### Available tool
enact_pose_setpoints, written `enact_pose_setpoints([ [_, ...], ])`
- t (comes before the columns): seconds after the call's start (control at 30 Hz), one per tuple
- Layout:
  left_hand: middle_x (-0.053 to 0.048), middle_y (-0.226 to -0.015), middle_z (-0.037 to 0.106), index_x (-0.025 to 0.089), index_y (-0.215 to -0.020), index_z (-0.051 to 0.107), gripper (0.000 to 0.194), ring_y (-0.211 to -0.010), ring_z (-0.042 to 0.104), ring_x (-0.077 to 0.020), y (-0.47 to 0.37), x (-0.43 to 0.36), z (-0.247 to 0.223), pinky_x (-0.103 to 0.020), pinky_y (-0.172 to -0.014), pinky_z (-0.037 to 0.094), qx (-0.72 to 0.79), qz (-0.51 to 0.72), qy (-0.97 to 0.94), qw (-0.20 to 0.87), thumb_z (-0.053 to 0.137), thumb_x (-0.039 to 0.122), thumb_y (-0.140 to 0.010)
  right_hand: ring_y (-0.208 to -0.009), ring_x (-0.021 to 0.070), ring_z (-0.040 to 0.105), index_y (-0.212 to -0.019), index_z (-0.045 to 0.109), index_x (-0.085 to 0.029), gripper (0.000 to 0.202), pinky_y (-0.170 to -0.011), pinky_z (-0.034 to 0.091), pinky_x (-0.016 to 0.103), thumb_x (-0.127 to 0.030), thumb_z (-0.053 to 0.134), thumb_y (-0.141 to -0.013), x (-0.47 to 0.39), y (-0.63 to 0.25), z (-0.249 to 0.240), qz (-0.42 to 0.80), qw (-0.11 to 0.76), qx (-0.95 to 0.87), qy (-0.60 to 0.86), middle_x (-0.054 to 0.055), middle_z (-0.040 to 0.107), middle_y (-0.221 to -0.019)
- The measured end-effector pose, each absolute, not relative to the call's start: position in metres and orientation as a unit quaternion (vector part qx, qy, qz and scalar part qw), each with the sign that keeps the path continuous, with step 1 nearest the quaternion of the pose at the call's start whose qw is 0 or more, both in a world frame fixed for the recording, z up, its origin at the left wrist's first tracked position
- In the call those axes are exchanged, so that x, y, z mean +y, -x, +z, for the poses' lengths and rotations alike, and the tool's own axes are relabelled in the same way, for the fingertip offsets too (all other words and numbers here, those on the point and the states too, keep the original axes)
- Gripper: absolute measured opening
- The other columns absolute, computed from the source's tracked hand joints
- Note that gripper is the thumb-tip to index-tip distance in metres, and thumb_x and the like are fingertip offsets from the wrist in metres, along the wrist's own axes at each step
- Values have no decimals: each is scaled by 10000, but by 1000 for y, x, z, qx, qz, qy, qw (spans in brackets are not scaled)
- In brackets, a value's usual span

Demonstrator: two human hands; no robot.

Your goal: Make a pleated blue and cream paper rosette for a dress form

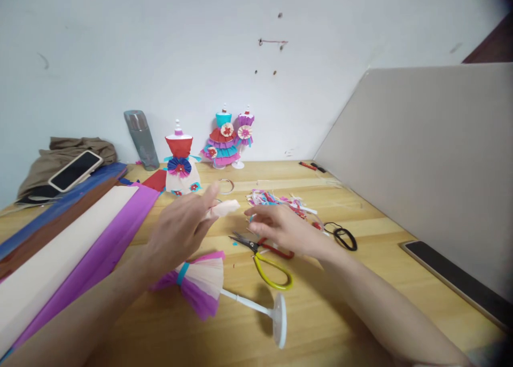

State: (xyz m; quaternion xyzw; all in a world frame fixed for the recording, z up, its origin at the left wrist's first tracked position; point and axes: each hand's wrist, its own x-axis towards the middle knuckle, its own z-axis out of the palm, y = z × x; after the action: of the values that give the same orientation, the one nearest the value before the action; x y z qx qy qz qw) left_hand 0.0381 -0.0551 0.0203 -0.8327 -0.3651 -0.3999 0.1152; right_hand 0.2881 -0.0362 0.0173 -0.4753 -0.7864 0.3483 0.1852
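My left hand [182,225] is closed on a pale pink piece of paper [223,209], which sticks out to the right between thumb and fingers. To its right, my right hand [276,223] hovers with its fingers apart near the pile of coloured scraps [276,198]; nothing shows in it. Yellow- and red-handled scissors [272,271] lie below the right hand, blades toward the left. A small mannequin in a purple and cream paper skirt [204,281] with a blue band lies on its side, its white stand [279,320] pointing right.
Long paper strips [68,233] cover the left, with a phone [76,171] on cloth behind. A bottle [142,140] and three dressed mannequins, one in a red top [179,145], stand near the wall. A black band [345,239] and another phone [452,276] are at right.
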Motion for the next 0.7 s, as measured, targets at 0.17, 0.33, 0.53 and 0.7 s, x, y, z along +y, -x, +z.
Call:
enact_pose_setpoints([
  [0.17,-72,-975,759,229,-1323,513,472,-977,709,-225,-42,-59,9,-391,-907,560,-149,-365,860,323,593,90,-879,-764,198,703,-1246,542,-235,662,-660,561,326,-642,672,-740,-42,-268,5,765,309,-488,285,58,705,-960],
  [0.33,-53,-954,752,235,-1256,539,403,-952,720,-207,-55,-63,2,-371,-890,571,-106,-317,863,379,622,130,-876,-726,131,658,-952,661,-186,356,-698,533,247,-407,787,-702,-50,-249,-11,808,383,-371,249,2,694,-833],
  [0.53,-34,-1072,716,296,-1308,465,471,-1116,661,-192,-58,-58,-10,-399,-1035,484,-122,-310,865,375,639,207,-880,-679,110,635,-934,698,-176,345,-710,513,237,-289,843,-642,-50,-251,-10,807,400,-340,270,-15,694,-780],
  [0.7,23,-1167,699,349,-1257,510,448,-1214,600,-170,-56,-51,-12,-451,-1148,365,-140,-331,862,357,638,160,-871,-654,109,620,-822,705,-167,299,-653,490,219,-361,851,-647,-51,-250,-9,796,419,-360,247,-10,680,-724],
])
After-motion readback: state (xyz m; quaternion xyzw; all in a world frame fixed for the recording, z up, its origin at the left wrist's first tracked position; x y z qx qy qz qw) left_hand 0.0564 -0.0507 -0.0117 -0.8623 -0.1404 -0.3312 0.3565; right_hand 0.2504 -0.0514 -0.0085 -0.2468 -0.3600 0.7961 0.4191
